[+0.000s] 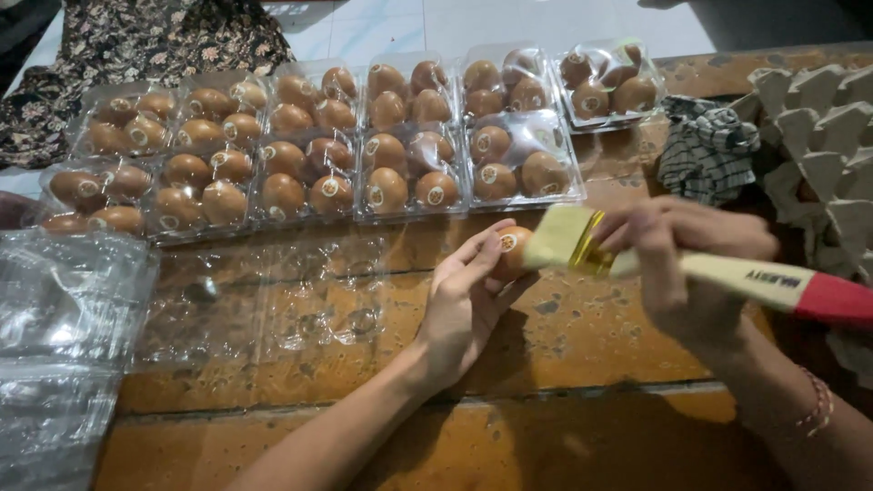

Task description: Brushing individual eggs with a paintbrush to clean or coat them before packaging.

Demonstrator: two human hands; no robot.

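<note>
- Egg (512,252), brown with a round sticker, is held up over the middle of the wooden table (582,345), just in front of the packed rows.
- At the far left, a stack of empty clear plastic packs (64,336) is seen lying on the table's near-left part.
- An open empty clear tray (300,300) is laid flat on the table just right of that stack.
- Beyond it, closed clear packs of brown eggs (300,155) are lined up in two rows along the far side of the table.
- The left hand (464,305) is raised at the centre, its fingers curled closed around the egg, which is gripped at the fingertips.
- A flat paintbrush (582,241) with pale bristles, a gold ferrule and a cream and red handle is pressed against the egg's right side.
- The right hand (677,259) is wrapped shut around the brush just behind the ferrule; it is blurred.
- A checked cloth (705,150) is bunched at the far right.
- Grey pulp egg trays (818,136) are stacked at the right edge.
</note>
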